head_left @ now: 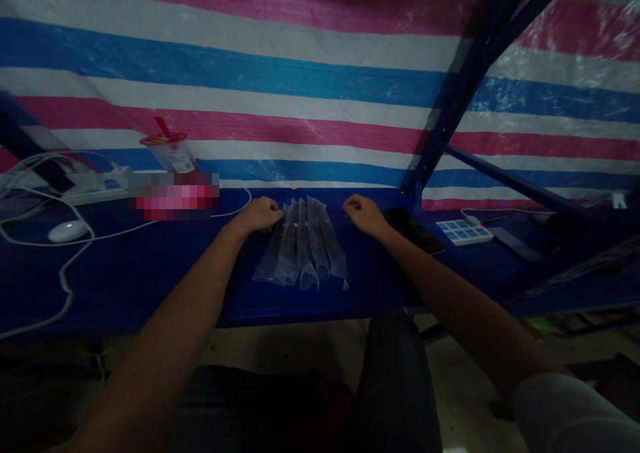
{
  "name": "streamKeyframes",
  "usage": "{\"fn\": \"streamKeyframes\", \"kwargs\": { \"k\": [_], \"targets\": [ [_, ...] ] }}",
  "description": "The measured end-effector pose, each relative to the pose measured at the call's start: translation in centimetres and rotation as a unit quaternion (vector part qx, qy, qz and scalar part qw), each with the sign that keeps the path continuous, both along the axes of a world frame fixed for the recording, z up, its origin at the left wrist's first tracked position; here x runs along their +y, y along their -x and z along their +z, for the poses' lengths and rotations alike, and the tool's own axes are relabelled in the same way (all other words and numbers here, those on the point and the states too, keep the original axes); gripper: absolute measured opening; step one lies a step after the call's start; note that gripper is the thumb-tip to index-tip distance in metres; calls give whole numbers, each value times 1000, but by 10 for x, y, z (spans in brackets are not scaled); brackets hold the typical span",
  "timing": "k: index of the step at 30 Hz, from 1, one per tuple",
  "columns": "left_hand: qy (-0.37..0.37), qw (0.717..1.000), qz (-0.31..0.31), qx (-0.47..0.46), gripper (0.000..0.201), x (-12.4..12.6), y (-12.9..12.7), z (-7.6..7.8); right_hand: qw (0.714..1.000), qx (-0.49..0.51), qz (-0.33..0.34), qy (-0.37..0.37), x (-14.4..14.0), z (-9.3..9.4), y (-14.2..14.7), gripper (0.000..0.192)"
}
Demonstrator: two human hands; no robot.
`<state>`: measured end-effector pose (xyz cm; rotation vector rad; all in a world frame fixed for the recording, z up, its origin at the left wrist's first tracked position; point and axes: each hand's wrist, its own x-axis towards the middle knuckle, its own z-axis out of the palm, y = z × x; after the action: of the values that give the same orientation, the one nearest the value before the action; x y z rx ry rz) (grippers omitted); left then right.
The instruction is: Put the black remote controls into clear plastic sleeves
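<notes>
Several clear plastic sleeves (303, 243) lie fanned out side by side on the dark blue table (150, 273), in front of me. My left hand (260, 214) rests curled at the upper left corner of the sleeves, its fingers touching the leftmost one. My right hand (364, 214) sits curled on the table just right of the sleeves, a small gap away. Whether either hand pinches anything is hard to tell in the dim light.
A white mouse (67, 230) and white cables (45, 240) lie at the left, a plastic cup with a red straw (170, 152) behind them. A dark phone (420, 230), a small calculator-like pad (464, 231) and a blue frame post (450, 106) stand at the right.
</notes>
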<state>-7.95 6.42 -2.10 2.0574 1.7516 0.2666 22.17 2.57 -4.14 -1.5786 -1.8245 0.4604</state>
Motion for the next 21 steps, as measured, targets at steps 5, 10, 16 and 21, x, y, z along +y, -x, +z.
{"fn": "streamKeyframes", "kwargs": {
  "k": [5, 10, 16, 21],
  "targets": [
    [80, 992, 32, -93, 26, -17, -19, 11, 989, 6, 104, -104, -25, 8, 30, 49],
    [79, 991, 25, -107, 31, -25, -36, 12, 970, -104, 205, -79, -45, 13, 59, 65],
    [-45, 999, -22, 19, 39, -23, -45, 3, 957, -162, 239, -21, -44, 14, 62, 66],
    [-72, 995, -30, 69, 57, -25, -48, 0, 957, -176, 229, -26, -46, 19, 61, 54]
  ]
}}
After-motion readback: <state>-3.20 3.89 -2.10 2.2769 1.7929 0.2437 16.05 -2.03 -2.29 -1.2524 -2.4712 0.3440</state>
